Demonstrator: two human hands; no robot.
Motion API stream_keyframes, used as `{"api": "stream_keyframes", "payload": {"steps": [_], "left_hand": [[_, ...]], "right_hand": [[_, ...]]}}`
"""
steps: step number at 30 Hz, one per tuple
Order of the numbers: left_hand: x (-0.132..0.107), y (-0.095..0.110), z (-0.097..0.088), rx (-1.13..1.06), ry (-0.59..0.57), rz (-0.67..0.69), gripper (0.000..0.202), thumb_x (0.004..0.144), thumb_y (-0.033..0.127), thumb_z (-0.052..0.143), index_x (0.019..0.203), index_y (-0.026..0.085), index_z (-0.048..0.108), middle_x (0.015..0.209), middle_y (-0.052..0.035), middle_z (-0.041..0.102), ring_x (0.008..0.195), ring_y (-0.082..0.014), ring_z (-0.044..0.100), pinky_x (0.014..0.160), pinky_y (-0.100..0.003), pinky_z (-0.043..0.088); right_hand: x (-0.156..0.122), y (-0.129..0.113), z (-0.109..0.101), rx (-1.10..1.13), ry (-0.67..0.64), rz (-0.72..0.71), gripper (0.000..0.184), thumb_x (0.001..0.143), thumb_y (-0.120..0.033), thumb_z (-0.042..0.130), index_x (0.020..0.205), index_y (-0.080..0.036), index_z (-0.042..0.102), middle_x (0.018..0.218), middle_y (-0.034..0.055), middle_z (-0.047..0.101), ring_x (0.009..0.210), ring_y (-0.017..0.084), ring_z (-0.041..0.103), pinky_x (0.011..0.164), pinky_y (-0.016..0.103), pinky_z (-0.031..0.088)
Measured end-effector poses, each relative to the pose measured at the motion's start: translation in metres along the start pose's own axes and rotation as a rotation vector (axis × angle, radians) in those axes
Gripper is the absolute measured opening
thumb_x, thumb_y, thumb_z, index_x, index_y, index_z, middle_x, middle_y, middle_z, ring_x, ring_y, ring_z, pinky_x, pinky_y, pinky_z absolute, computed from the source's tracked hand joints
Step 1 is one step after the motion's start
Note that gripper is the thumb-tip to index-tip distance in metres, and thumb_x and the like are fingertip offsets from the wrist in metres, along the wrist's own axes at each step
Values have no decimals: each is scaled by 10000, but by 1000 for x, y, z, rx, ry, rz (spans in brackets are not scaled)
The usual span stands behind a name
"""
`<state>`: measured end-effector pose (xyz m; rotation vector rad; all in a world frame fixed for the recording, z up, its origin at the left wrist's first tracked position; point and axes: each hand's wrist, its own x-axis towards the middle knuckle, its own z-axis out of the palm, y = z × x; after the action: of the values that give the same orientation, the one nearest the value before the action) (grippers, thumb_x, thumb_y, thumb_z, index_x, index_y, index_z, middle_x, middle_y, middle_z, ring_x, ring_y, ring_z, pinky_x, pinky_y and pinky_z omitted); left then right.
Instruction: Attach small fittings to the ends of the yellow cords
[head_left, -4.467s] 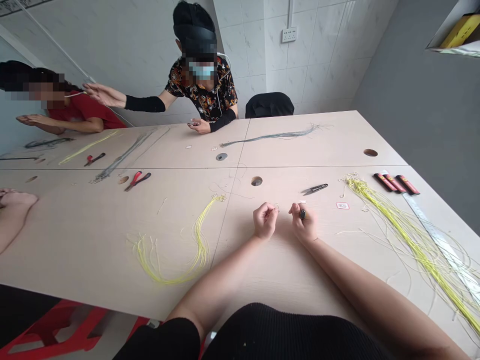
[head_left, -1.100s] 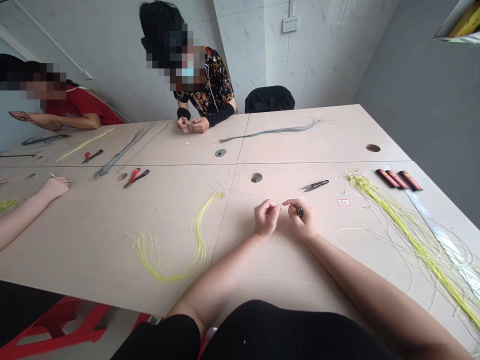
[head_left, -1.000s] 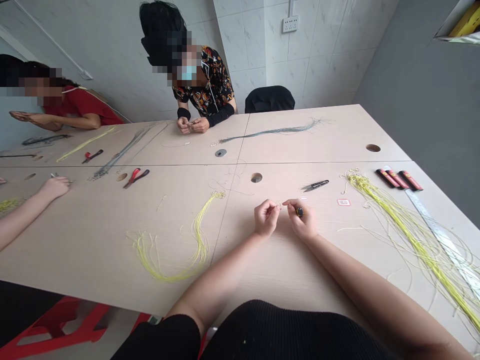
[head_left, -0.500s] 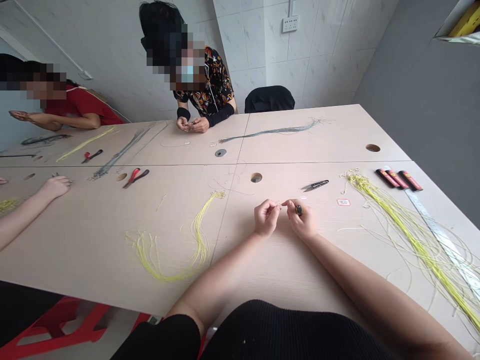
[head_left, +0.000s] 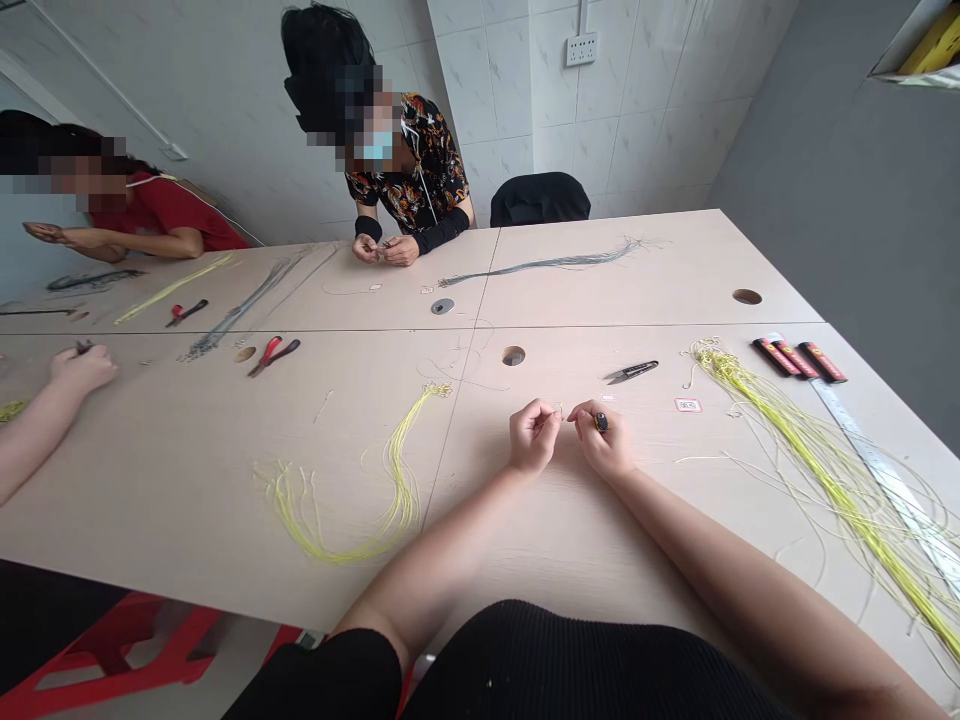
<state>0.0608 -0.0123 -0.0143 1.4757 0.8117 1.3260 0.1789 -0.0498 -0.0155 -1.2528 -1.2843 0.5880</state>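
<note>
My left hand (head_left: 532, 436) rests on the table (head_left: 600, 540) with its fingers pinched on a thin pale cord end (head_left: 558, 409). My right hand (head_left: 604, 440) sits just to its right, fingers curled round a small dark tool (head_left: 601, 423), its thumb and forefinger reaching toward the same cord end. The two hands almost touch. A curved bundle of yellow cords (head_left: 375, 480) lies to my left. A larger bundle of yellow cords (head_left: 817, 470) stretches along my right side.
Small black snips (head_left: 631, 372) lie beyond my hands near a table hole (head_left: 513, 355). Three red-and-black lighters (head_left: 799, 359) and a steel ruler (head_left: 885, 480) lie at the right. Other people work across the table and at the left, with red pliers (head_left: 274, 355) and grey cords (head_left: 547, 266).
My hands have stayed in place, with the right fingers closing in slightly on the cord end. The person's hand at the left edge has drawn back to the left.
</note>
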Motion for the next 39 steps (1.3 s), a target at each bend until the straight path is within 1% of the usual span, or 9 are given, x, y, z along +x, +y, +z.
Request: {"api": "stream_keyframes", "payload": {"steps": [6, 11, 20, 24, 32, 39], "left_hand": [[-1, -1, 0, 24, -5, 10, 381, 780, 410, 602, 536, 176, 427, 454, 59, 348, 454, -66, 306, 470, -222, 266], [0, -1, -1, 34, -3, 21, 356, 783, 391, 581, 539, 177, 435, 454, 55, 366, 454, -69, 316, 473, -222, 277], [-1, 0, 0, 29, -3, 18, 354, 780, 392, 588, 541, 178, 440, 452, 56, 367, 452, -70, 316, 473, -224, 277], [0, -1, 0, 30, -11, 15, 338, 784, 387, 584, 550, 176, 464, 452, 53, 383, 452, -71, 324, 477, -225, 286], [0, -2, 0, 28, -2, 23, 307, 780, 354, 574, 554, 175, 471, 454, 56, 373, 447, -70, 323, 467, -221, 276], [0, -1, 0, 12, -7, 18, 359, 782, 395, 592, 540, 179, 439, 457, 57, 370, 450, -71, 321, 479, -227, 293]], "right_hand": [[0, 4, 0, 19, -12, 23, 177, 794, -233, 433, 770, -179, 599, 494, -45, 425, 432, 94, 356, 456, 232, 300], [0, 4, 1, 35, 6, 26, 142, 793, -249, 471, 826, -180, 591, 524, -49, 425, 445, 88, 339, 461, 228, 291], [0, 5, 2, 57, 7, 33, 148, 849, -293, 474, 832, -188, 577, 533, -50, 419, 458, 96, 351, 472, 241, 292], [0, 7, 2, 74, 13, 21, 204, 873, -337, 461, 828, -187, 591, 529, -42, 426, 463, 104, 374, 480, 249, 303], [1, 7, 1, 22, 24, 27, 298, 908, -426, 457, 800, -186, 597, 515, -37, 425, 469, 106, 380, 496, 256, 316], [2, 3, 1, -29, 48, 16, 293, 896, -424, 477, 768, -188, 594, 515, -34, 428, 474, 108, 383, 491, 250, 327]]}}
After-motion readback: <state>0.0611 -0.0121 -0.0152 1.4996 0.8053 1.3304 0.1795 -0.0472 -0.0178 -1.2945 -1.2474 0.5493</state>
